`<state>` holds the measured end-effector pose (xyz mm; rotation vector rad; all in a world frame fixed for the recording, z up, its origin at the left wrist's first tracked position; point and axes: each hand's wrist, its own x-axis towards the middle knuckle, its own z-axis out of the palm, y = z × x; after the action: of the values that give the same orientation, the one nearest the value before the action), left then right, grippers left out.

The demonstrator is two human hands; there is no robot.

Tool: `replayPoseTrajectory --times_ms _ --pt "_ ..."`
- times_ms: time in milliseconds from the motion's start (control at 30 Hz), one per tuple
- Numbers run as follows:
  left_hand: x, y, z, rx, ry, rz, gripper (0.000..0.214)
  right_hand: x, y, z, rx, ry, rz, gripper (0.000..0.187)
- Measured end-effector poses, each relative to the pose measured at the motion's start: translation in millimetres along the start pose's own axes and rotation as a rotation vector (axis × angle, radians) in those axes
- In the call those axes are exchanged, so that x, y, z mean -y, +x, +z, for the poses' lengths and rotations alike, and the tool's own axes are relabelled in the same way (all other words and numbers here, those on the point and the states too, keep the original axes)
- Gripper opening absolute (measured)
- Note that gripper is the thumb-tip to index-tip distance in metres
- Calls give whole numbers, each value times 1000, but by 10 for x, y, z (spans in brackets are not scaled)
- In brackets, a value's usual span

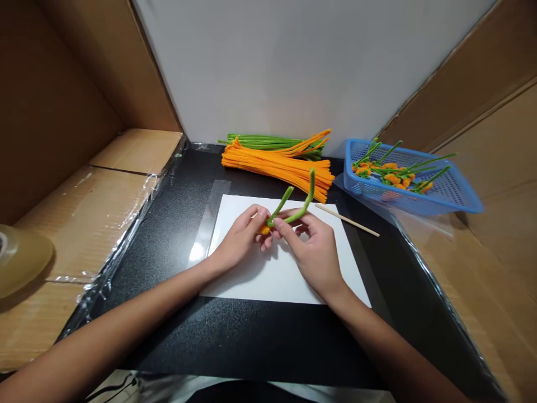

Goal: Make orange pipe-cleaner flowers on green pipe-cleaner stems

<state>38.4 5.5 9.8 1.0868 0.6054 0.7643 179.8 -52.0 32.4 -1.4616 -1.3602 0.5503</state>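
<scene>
Above a white sheet (268, 280), my two hands meet over a small piece made of pipe cleaners. Between the fingertips of my left hand (241, 235) is an orange pipe-cleaner bit (264, 230), mostly hidden by the fingers. My right hand (314, 246) pinches a green pipe cleaner (308, 198) between thumb and fingers. This green stem is bent at the orange piece; one end sticks up near my left fingertips, and the longer end curves up past my right fingers. Both hands are closed.
Bundles of orange pipe cleaners (272, 165) and green pipe cleaners (264, 141) lie at the back. A blue basket (461, 193) at right holds several orange pieces with green stems. A wooden stick (348, 220) lies right of the hands; a tape roll (25, 260) sits far left.
</scene>
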Motion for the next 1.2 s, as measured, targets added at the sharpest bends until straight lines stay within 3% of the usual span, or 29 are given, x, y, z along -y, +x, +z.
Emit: replayPoseTrajectory --times_ms 133,333,500,700,867,1067,1200 --pt "22 -41 -15 114 231 82 29 -71 52 10 -30 246 147 17" --pt "35 4 -28 -45 116 85 32 -137 95 21 -113 290 173 22" --pt "59 -26 12 -53 100 74 29 -153 77 60 -175 352 220 34" --pt "89 -54 27 -83 213 137 18 -170 59 50 -186 228 141 18" --pt "85 -24 -24 -128 138 129 21 -209 81 -26 -110 -7 9 20" --pt "92 13 -92 -165 98 144 21 -231 145 -123 128 -198 -250 33" --pt "90 24 -92 -161 117 147 20 -221 154 -133 210 -167 -216 33"
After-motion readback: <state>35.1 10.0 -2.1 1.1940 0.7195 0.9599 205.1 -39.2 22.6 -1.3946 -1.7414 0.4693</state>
